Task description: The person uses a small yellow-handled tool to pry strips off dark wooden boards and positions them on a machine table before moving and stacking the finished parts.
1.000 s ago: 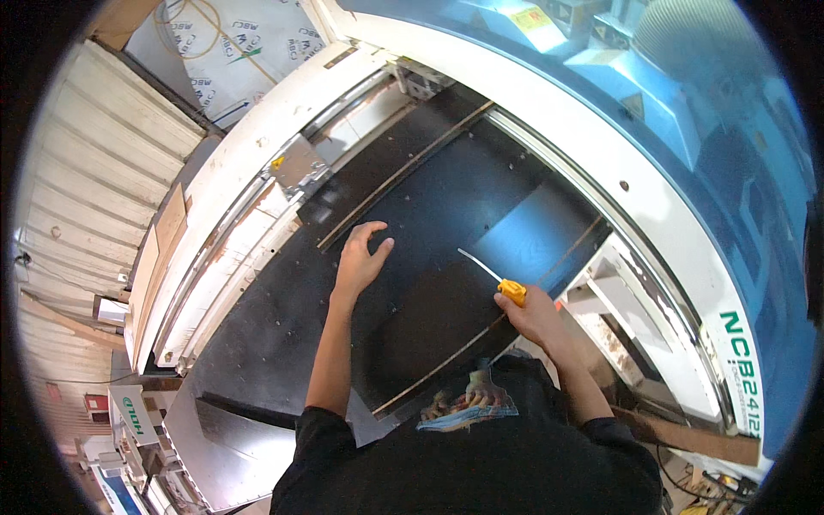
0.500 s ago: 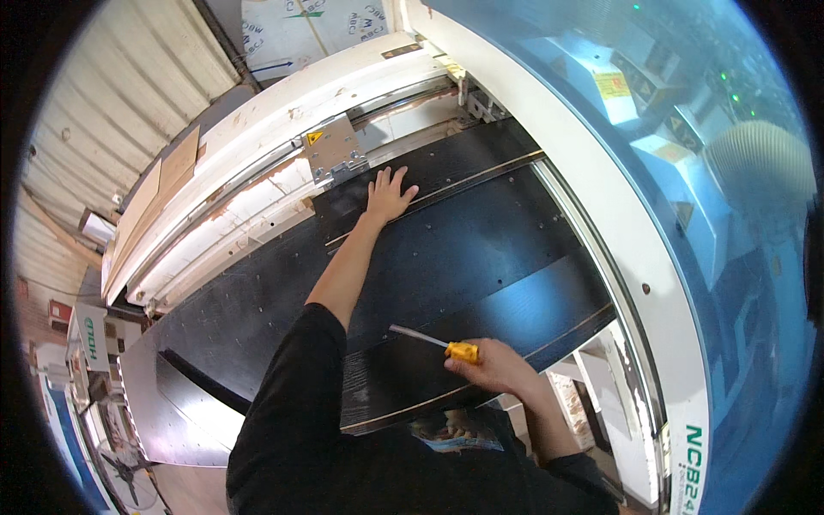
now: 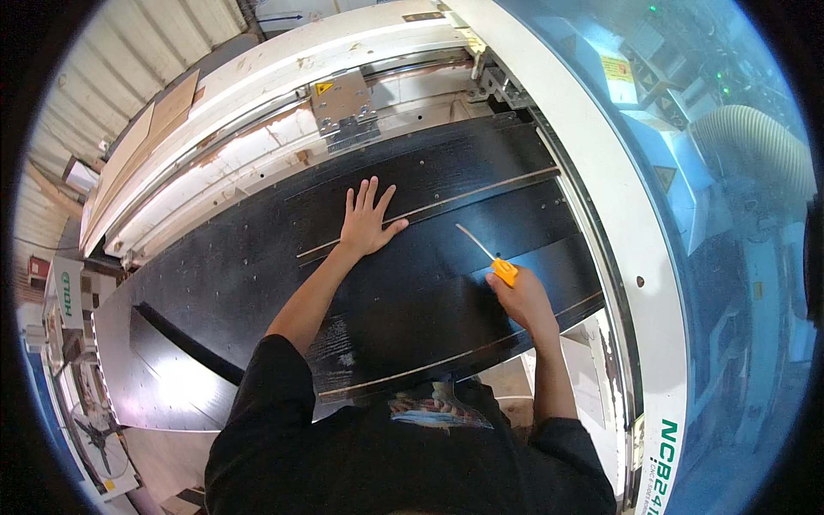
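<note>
On the bed of a large white machine (image 3: 601, 215), seen from the head camera, lies a broad black wood-grain panel (image 3: 403, 300) that fills most of the bed, its long side running from lower left to upper right. Thin pale cut lines cross the panel: one passes under the left hand, another runs near the panel's close edge.

The left hand (image 3: 367, 225) rests flat on the panel, palm down, fingers spread and pointing away from the person, thumb out to the right. It grips nothing; it only presses on the dark surface, right over the upper pale line.

The right hand (image 3: 520, 299) is closed around a screwdriver with a yellow-orange handle and a slim metal shaft (image 3: 491, 259). The handle sticks out of the fist at its upper left, and the shaft slants up and to the left over the panel, between the two hands. Whether its tip touches the board cannot be told. The two hands are near each other, with the tool's shaft in the gap.

Beyond the left hand, a grey metal bracket with a yellow warning label (image 3: 342, 107) sits on the machine's white rail. To the right, a blue-tinted transparent guard (image 3: 712, 172) curves along the machine, with a pale ribbed hose (image 3: 755, 154) behind it. The person's black sleeves come in from the lower edge.
</note>
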Tool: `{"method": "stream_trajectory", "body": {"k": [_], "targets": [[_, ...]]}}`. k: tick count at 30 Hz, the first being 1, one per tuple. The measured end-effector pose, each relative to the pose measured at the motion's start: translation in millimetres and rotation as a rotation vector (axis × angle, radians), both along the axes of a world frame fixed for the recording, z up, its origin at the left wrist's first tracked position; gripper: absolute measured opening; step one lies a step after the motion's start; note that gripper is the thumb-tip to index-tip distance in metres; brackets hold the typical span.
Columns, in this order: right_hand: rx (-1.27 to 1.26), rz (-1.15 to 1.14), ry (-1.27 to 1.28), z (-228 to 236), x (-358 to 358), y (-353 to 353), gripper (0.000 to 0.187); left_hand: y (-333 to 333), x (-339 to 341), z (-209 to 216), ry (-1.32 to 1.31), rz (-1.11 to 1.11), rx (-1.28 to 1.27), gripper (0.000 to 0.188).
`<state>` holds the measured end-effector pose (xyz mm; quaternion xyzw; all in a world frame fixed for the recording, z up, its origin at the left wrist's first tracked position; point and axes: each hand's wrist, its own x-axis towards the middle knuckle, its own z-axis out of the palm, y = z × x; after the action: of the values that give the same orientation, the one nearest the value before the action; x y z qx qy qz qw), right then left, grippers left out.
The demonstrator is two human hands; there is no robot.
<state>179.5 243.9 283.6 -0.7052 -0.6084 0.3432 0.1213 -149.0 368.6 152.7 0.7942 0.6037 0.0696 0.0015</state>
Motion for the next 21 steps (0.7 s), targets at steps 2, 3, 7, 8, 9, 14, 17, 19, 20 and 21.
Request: {"method": "stream_trajectory", "body": {"k": [2,3,7,8,9,14,17,19,20,21], "targets": [[-0.062,0.105,-0.157,-2.3,-14.9,6.7,0.052,-19.3,-10.9,0.3,0.000,-0.029,-0.006,0.093],[-0.061,0.122,-0.183,-5.9,-17.6,16.0,0.052,-27.1,-17.0,1.5,0.007,-0.039,0.004,0.093],[-0.018,0.221,-0.299,-20.0,-29.5,50.8,0.049,-50.7,-35.6,0.5,-0.003,-0.075,0.029,0.093],[0.015,0.255,-0.326,-18.5,-37.5,58.2,0.049,-48.5,-40.3,2.0,-0.007,-0.080,0.043,0.093],[0.015,0.304,-0.329,-17.6,-46.9,61.1,0.048,-49.2,-41.2,2.1,-0.008,-0.072,0.040,0.093],[0.087,0.299,-0.342,-16.5,-69.8,113.2,0.047,-54.8,-38.6,3.0,-0.025,-0.055,0.044,0.092],[0.091,0.305,-0.359,-26.0,-76.7,143.1,0.051,-52.5,-35.1,1.7,-0.028,-0.054,0.049,0.092],[0.094,0.314,-0.352,-37.8,-80.0,153.4,0.053,-51.6,-34.9,2.6,-0.023,-0.056,0.045,0.091],[0.100,0.303,-0.339,-41.9,-80.7,155.8,0.053,-52.9,-32.6,6.0,-0.024,-0.054,0.036,0.091],[0.106,0.288,-0.327,-45.3,-79.4,158.8,0.053,-53.0,-30.1,9.7,-0.025,-0.056,0.027,0.090]]}}
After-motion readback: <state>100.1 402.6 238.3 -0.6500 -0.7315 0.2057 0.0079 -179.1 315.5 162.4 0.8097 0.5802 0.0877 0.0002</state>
